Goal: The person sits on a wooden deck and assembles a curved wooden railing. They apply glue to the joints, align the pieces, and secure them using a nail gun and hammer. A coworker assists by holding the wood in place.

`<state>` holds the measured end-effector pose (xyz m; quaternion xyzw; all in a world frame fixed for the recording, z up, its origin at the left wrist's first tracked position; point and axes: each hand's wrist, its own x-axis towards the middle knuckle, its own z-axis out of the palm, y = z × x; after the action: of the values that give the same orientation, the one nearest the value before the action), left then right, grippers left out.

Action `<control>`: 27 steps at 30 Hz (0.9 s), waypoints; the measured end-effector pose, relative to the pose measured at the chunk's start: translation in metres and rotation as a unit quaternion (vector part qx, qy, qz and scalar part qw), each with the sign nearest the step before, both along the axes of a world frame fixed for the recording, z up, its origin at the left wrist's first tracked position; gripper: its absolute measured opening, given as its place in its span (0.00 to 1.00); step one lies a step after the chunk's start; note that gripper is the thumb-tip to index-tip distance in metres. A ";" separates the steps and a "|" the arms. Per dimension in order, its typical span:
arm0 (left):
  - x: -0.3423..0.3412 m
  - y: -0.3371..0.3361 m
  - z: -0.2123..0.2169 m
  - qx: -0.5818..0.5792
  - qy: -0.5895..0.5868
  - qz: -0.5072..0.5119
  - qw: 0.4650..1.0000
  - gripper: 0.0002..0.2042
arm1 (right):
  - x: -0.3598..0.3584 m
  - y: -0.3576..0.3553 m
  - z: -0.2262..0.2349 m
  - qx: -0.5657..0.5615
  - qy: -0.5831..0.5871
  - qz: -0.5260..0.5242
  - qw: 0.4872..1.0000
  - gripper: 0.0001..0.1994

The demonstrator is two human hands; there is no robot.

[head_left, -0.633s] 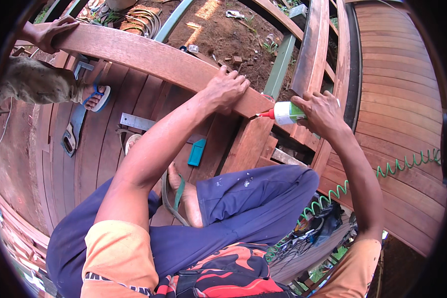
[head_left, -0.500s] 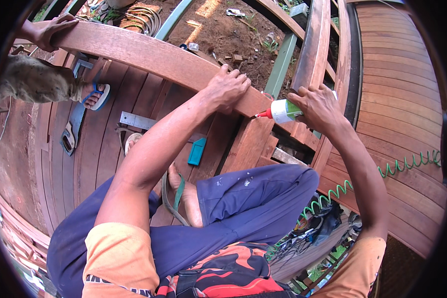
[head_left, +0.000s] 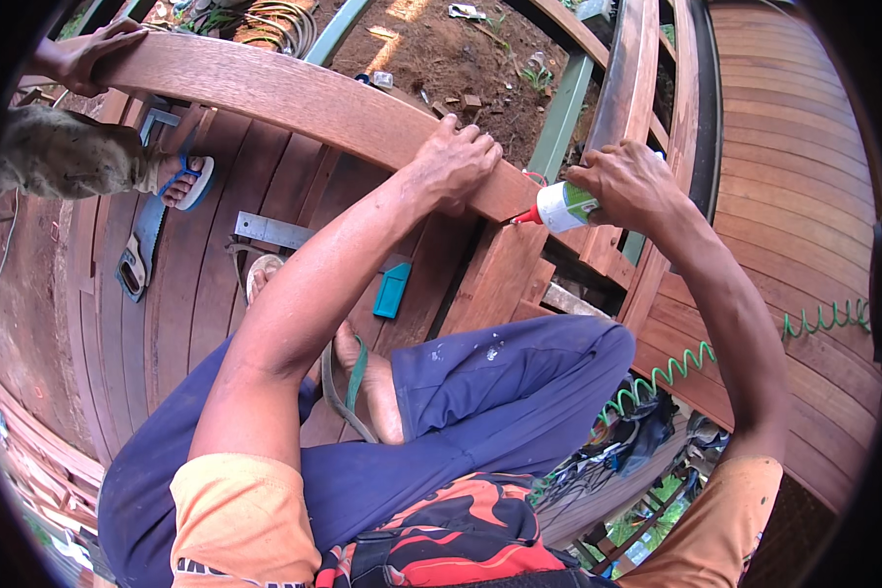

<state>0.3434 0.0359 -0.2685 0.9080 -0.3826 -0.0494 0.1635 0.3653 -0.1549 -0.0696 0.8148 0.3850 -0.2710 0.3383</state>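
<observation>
A long reddish wooden board [head_left: 265, 96] slants across the upper left, and my left hand [head_left: 458, 162] is wrapped round it near its right end. My right hand [head_left: 629, 184] grips a white and green glue bottle [head_left: 564, 208] with a red nozzle. The bottle lies tilted, its nozzle tip pointing left at the board's end, by the joint with another timber [head_left: 495, 274]. Whether glue is coming out is too small to tell. Another person's hand [head_left: 98, 57] rests on the board's far left end.
A handsaw [head_left: 139, 257] and a try square with a teal handle [head_left: 391, 289] lie on the deck boards. The other person's sandalled foot [head_left: 186, 183] stands beside the saw. A green coiled hose [head_left: 671, 370] runs past my right arm. Green metal bars [head_left: 562, 118] frame bare soil.
The view has shifted slightly. My right hand keeps the glue bottle at the board's end, now tilted a little more, and my left hand stays on the board.
</observation>
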 end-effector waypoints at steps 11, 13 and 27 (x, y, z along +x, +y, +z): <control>0.001 0.000 0.002 0.006 0.015 -0.002 1.000 0.44 | 0.008 -0.006 0.007 -0.018 -0.020 -0.016 1.000 0.23; 0.001 0.000 0.003 0.011 0.018 -0.004 1.000 0.45 | 0.009 -0.010 0.006 -0.039 -0.013 -0.038 0.998 0.25; 0.001 0.000 -0.001 0.000 0.002 -0.001 1.000 0.46 | 0.014 -0.038 0.007 -0.042 -0.041 -0.042 0.997 0.24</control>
<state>0.3448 0.0356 -0.2696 0.9075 -0.3831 -0.0510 0.1645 0.3794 -0.1926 -0.0625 0.8259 0.3246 -0.2670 0.3758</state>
